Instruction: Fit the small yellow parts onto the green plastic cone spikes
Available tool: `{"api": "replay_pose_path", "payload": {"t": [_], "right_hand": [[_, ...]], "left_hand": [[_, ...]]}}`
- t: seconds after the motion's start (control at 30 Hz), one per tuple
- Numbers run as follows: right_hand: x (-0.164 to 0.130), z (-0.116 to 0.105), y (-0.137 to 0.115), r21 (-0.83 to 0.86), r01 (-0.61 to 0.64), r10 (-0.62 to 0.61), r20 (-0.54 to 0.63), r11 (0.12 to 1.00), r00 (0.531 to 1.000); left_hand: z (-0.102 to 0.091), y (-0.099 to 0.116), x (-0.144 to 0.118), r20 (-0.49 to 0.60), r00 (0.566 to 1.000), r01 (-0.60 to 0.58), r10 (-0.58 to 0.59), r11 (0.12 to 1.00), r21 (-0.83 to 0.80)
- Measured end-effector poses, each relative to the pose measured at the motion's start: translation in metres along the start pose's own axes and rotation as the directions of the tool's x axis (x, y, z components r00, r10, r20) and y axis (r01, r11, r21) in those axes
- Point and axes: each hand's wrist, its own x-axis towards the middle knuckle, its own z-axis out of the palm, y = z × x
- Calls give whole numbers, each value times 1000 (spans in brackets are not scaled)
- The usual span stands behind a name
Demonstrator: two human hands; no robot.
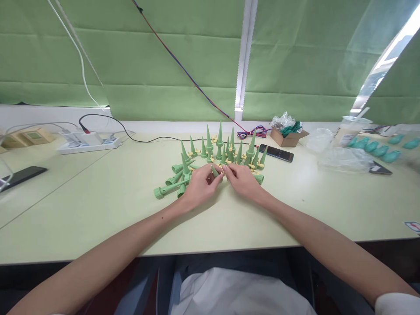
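A small green plastic cone spike (215, 171) is pinched at the middle of the pale green table (98, 197) between the fingertips of the left hand (198, 186) and the right hand (241, 180), both closed narrowly on it. Just beyond the hands, a cluster of upright green plastic spikes with yellow valves (226, 146) is seen, and several lying green spikes (172, 181) are spread to the left. A black phone (276, 152) is lying further right, near a small cardboard box (288, 136).
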Motion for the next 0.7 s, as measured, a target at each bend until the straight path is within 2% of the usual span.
{"api": "replay_pose_path", "payload": {"t": [0.27, 0.53, 0.7], "right_hand": [[1, 3, 3, 4, 24, -24, -8, 1000, 1000], [-3, 2, 2, 167, 53, -55, 4, 985, 999], [-2, 3, 4, 145, 38, -39, 4, 989, 999]], "left_hand": [[0, 1, 1, -11, 1000, 10, -10, 1000, -10], [-2, 0, 3, -51, 996, 70, -70, 997, -17], [-2, 2, 3, -52, 997, 66, -65, 998, 9]]}}
